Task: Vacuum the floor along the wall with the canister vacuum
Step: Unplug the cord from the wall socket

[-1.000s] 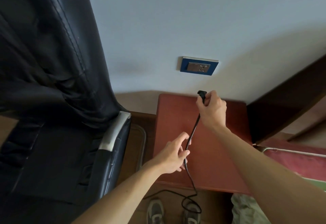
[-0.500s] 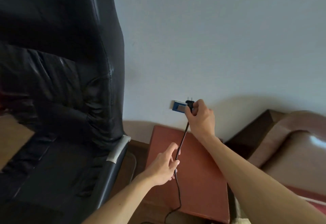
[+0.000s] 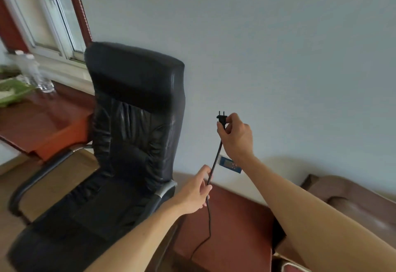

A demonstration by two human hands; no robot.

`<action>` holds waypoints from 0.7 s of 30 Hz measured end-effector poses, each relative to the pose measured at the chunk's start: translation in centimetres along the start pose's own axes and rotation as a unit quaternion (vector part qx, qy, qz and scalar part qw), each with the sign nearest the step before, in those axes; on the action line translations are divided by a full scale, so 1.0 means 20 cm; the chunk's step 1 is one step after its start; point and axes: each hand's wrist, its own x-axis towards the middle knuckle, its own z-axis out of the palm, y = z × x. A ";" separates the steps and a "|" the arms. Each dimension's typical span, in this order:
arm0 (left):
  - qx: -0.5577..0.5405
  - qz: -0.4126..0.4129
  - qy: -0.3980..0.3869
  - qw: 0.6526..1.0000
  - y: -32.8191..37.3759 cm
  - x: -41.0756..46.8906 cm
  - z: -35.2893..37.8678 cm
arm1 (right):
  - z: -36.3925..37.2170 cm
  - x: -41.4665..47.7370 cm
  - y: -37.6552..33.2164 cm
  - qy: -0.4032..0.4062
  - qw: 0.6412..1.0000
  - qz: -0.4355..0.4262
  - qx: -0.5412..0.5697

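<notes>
My right hand (image 3: 236, 136) pinches a black two-pin plug (image 3: 221, 118), prongs pointing up, held in front of the pale wall. Its black power cord (image 3: 215, 164) runs down through my left hand (image 3: 196, 193), which grips it lower down, then trails off toward the floor. A blue wall socket (image 3: 230, 164) sits low on the wall, below the plug and partly behind my right wrist. The canister vacuum itself is out of sight.
A black leather office chair (image 3: 128, 143) stands against the wall to the left. A reddish-brown cabinet (image 3: 235, 224) sits under the socket. A wooden desk (image 3: 38, 121) with a clear bottle and a window are at far left; a brown headboard (image 3: 342, 192) is at right.
My view has tilted up and swung left, bringing the chair's top and the window into sight. The plug now sits higher above the socket; both hands still hold the cord.
</notes>
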 end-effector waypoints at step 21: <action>-0.007 -0.057 0.233 0.971 0.19 -1.30 -0.93 | 0.16 -0.32 -1.65 -0.107 0.964 -0.202 0.136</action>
